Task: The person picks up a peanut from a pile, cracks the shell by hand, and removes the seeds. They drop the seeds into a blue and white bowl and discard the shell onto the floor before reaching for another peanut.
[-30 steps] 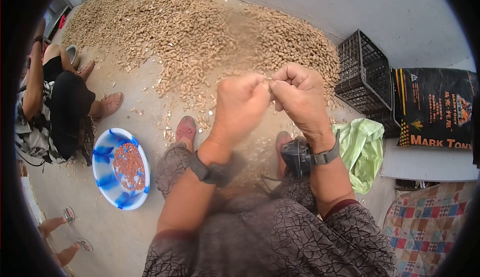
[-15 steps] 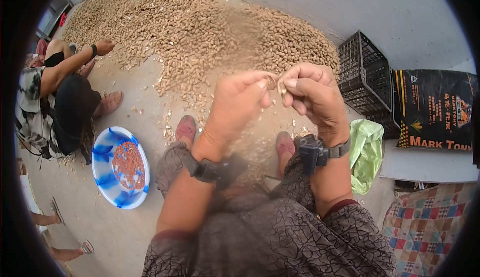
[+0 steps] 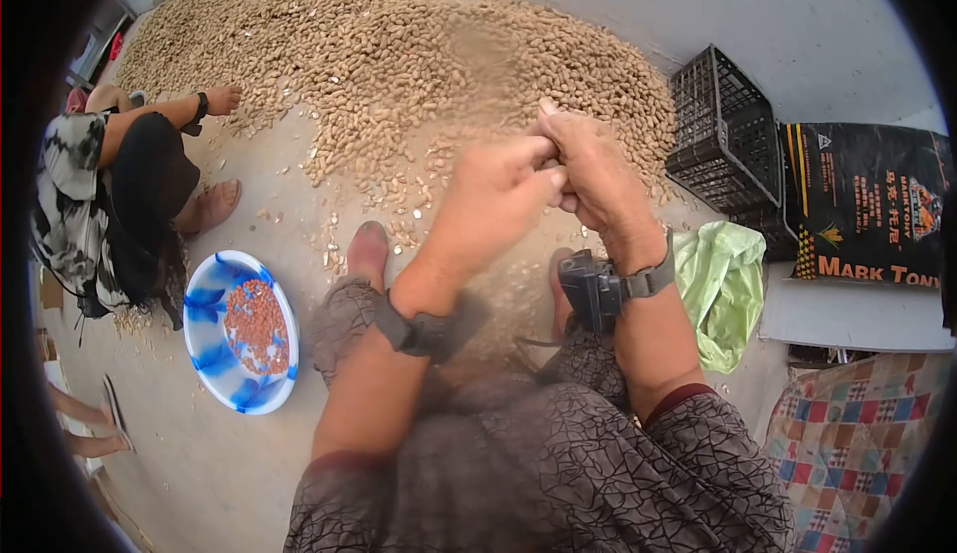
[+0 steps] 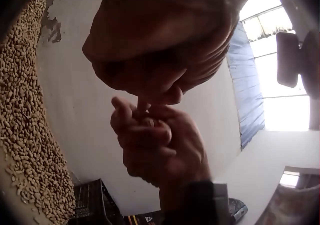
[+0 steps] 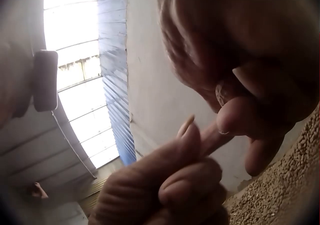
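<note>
My left hand (image 3: 488,204) and right hand (image 3: 603,174) meet at the fingers in front of my lap, above the floor. In the right wrist view, a ridged peanut shell (image 5: 223,94) shows between the curled fingers of my right hand. One finger of my left hand reaches into the right hand's grip; the left hand's other fingers are curled, and I cannot tell what it holds. My right thumb points up in the head view. Left of my feet, a blue-and-white basin (image 3: 204,339) holds shelled reddish peanuts (image 3: 259,324).
A large heap of unshelled peanuts (image 3: 389,44) lies along the wall, with loose shells before it. At right are a black crate (image 3: 723,139), a black printed sack (image 3: 867,204), a green plastic bag (image 3: 718,289) and a checked cloth (image 3: 857,443). Another person (image 3: 150,174) sits at left.
My hands parted, each with a piece of shell, then came back together. The seated person's arm has reached out toward the heap. Feet at lower left have shifted.
</note>
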The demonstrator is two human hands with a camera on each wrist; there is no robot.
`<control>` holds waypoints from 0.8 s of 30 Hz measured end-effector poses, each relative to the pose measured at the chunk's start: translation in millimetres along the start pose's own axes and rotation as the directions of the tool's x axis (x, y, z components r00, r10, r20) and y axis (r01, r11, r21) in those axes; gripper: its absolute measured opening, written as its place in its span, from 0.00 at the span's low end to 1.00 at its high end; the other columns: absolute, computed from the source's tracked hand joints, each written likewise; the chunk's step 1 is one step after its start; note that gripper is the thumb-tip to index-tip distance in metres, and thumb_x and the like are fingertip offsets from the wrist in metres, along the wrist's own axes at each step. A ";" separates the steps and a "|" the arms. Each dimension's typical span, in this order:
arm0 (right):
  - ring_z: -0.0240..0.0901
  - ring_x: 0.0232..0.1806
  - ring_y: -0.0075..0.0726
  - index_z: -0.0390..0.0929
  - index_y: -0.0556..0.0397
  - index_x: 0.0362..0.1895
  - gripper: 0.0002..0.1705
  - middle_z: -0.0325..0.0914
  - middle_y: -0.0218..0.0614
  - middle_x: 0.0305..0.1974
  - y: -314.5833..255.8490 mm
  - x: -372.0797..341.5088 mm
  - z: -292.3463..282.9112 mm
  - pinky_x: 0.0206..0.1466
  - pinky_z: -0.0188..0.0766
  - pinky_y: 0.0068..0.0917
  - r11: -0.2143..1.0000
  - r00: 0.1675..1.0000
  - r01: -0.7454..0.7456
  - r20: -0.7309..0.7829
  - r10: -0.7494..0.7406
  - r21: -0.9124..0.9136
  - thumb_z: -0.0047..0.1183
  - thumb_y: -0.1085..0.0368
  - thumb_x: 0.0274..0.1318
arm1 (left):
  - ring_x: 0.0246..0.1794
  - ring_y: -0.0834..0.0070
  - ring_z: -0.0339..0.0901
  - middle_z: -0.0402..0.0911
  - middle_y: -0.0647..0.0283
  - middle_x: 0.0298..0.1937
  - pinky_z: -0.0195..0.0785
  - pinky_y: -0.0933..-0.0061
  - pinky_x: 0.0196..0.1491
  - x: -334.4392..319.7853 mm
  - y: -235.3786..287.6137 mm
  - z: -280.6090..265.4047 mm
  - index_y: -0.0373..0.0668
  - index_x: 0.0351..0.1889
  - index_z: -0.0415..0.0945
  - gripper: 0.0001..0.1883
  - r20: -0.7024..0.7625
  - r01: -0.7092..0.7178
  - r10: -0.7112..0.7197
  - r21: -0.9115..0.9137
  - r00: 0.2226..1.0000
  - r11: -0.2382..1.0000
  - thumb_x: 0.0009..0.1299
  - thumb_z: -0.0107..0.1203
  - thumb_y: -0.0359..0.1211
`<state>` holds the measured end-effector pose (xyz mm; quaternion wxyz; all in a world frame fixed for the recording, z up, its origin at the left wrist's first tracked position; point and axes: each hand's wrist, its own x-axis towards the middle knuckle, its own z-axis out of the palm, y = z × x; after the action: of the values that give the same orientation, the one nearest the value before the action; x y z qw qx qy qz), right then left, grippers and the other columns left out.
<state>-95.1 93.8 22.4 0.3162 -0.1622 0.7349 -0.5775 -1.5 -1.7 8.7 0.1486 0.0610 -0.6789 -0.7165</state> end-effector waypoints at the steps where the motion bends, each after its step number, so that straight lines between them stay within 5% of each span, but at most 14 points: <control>1: 0.57 0.10 0.14 0.74 0.58 0.27 0.26 0.67 0.26 0.15 7.1 5.2 1.0 0.10 0.49 0.11 0.999 0.999 0.051 0.008 -0.051 0.016 0.37 0.49 0.63 | 0.20 0.93 0.65 0.77 0.74 0.25 0.57 0.87 0.21 0.4 -1.4 2.1 0.34 0.47 0.76 0.13 0.017 -0.046 0.045 0.082 0.999 0.996 0.64 0.51 0.26; 3: 0.56 0.10 0.14 0.74 0.58 0.27 0.26 0.67 0.26 0.16 9.4 8.0 1.0 0.09 0.48 0.12 0.994 0.995 0.103 0.016 -0.103 0.032 0.37 0.49 0.63 | 0.21 0.85 0.70 0.77 0.67 0.24 0.61 0.81 0.24 2.9 -9.4 5.1 0.33 0.39 0.76 0.09 -0.013 -0.067 0.068 0.077 0.998 0.995 0.62 0.51 0.26; 5: 0.61 0.17 0.25 0.74 0.58 0.23 0.26 0.69 0.33 0.17 6.5 6.7 0.2 0.20 0.58 0.25 1.000 1.000 -0.011 0.008 0.011 -0.018 0.36 0.52 0.63 | 0.23 0.77 0.74 0.78 0.59 0.23 0.65 0.75 0.26 1.6 -12.5 5.6 0.33 0.31 0.75 0.06 -0.045 -0.089 0.092 0.071 0.995 0.994 0.60 0.51 0.26; 7: 0.62 0.18 0.25 0.74 0.59 0.23 0.25 0.70 0.34 0.18 7.6 6.6 0.2 0.21 0.58 0.25 1.000 1.000 0.006 0.001 -0.006 -0.010 0.36 0.52 0.62 | 0.22 0.66 0.74 0.76 0.55 0.23 0.66 0.69 0.27 -3.0 -4.9 5.9 0.34 0.27 0.74 0.04 -0.090 -0.113 0.156 0.372 0.984 0.921 0.59 0.53 0.27; 8: 0.63 0.19 0.25 0.74 0.59 0.24 0.25 0.70 0.35 0.19 9.3 6.7 0.3 0.21 0.59 0.25 1.000 1.000 0.022 -0.008 -0.022 0.002 0.36 0.53 0.62 | 0.22 0.66 0.74 0.76 0.55 0.23 0.66 0.69 0.27 -3.9 -7.0 6.3 0.34 0.27 0.74 0.04 -0.090 -0.113 0.157 0.372 0.983 0.921 0.59 0.53 0.27; 10: 0.60 0.15 0.21 0.74 0.61 0.25 0.24 0.69 0.33 0.18 14.6 9.6 1.9 0.16 0.55 0.19 0.997 0.998 0.045 -0.041 -0.042 0.058 0.37 0.54 0.62 | 0.22 0.58 0.73 0.76 0.53 0.24 0.65 0.65 0.27 -5.1 -13.6 7.7 0.36 0.25 0.73 0.04 -0.040 -0.292 0.402 0.621 0.915 0.727 0.59 0.53 0.28; 14: 0.61 0.14 0.17 0.74 0.63 0.28 0.20 0.71 0.32 0.19 23.2 15.9 8.0 0.12 0.53 0.13 0.967 0.990 0.098 -0.121 -0.071 0.235 0.39 0.58 0.61 | 0.22 0.55 0.73 0.75 0.51 0.24 0.64 0.64 0.26 -8.2 -18.1 11.4 0.37 0.26 0.73 0.03 -0.052 -0.313 0.438 0.624 0.897 0.716 0.59 0.53 0.27; 16: 0.62 0.15 0.18 0.74 0.63 0.29 0.19 0.72 0.34 0.20 26.4 18.5 0.3 0.12 0.53 0.13 0.968 0.993 0.113 -0.042 -0.106 0.225 0.40 0.59 0.61 | 0.18 0.65 0.71 0.75 0.58 0.22 0.63 0.69 0.23 -3.8 -19.5 11.1 0.37 0.28 0.73 0.03 -0.192 -0.293 0.375 0.353 0.907 0.889 0.61 0.53 0.27; 17: 0.63 0.16 0.18 0.74 0.63 0.30 0.18 0.73 0.35 0.22 26.7 19.2 -3.3 0.12 0.54 0.14 0.968 0.990 0.128 0.036 -0.139 0.216 0.40 0.60 0.60 | 0.18 0.65 0.71 0.75 0.58 0.22 0.63 0.69 0.23 -3.0 -18.1 8.9 0.37 0.28 0.73 0.03 -0.193 -0.293 0.376 0.355 0.906 0.888 0.61 0.53 0.27; 18: 0.63 0.16 0.18 0.74 0.63 0.30 0.18 0.73 0.35 0.22 19.8 14.9 -3.5 0.12 0.54 0.14 0.967 0.989 0.131 0.038 -0.142 0.217 0.40 0.60 0.60 | 0.17 0.76 0.69 0.76 0.62 0.22 0.61 0.78 0.21 -2.5 -7.5 5.2 0.37 0.31 0.74 0.03 -0.264 -0.130 0.156 0.113 0.952 0.985 0.63 0.53 0.28; 19: 0.63 0.16 0.18 0.74 0.63 0.31 0.17 0.73 0.36 0.22 7.7 6.7 -2.7 0.12 0.54 0.13 0.948 0.991 0.107 0.048 -0.127 0.301 0.41 0.61 0.60 | 0.17 0.87 0.67 0.77 0.67 0.23 0.59 0.87 0.19 -1.8 -1.6 1.2 0.37 0.34 0.75 0.04 -0.277 0.041 -0.079 -0.142 0.958 0.989 0.66 0.53 0.28; 20: 0.64 0.16 0.18 0.74 0.63 0.32 0.15 0.73 0.36 0.23 0.9 1.8 -2.4 0.12 0.54 0.12 0.920 0.992 0.082 0.061 -0.114 0.382 0.41 0.62 0.60 | 0.17 0.87 0.67 0.77 0.67 0.23 0.59 0.87 0.19 -0.8 -2.9 -4.2 0.37 0.34 0.75 0.04 -0.281 0.037 -0.076 -0.140 0.957 0.989 0.66 0.53 0.28; 22: 0.64 0.16 0.17 0.73 0.63 0.36 0.14 0.75 0.38 0.25 -0.9 -0.7 -2.6 0.12 0.53 0.10 0.902 0.981 0.122 0.087 -0.172 0.413 0.44 0.62 0.59 | 0.15 0.91 0.62 0.74 0.70 0.22 0.52 0.91 0.16 0.4 -8.1 -15.0 0.37 0.38 0.74 0.06 -0.242 0.067 -0.207 -0.484 0.948 0.873 0.67 0.52 0.29; 24: 0.64 0.16 0.15 0.73 0.63 0.39 0.13 0.76 0.38 0.26 -4.7 -6.2 -1.4 0.12 0.53 0.09 0.911 0.965 0.193 0.096 -0.243 0.365 0.47 0.63 0.59 | 0.15 0.91 0.61 0.73 0.70 0.23 0.51 0.91 0.16 1.6 -11.2 -15.1 0.36 0.40 0.73 0.07 -0.235 0.032 -0.177 -0.516 0.956 0.856 0.68 0.51 0.30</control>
<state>-92.0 97.3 28.7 0.3241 -0.2242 0.5727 -0.7188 -0.1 -16.2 -3.3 0.2126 0.1556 -0.4350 -0.8610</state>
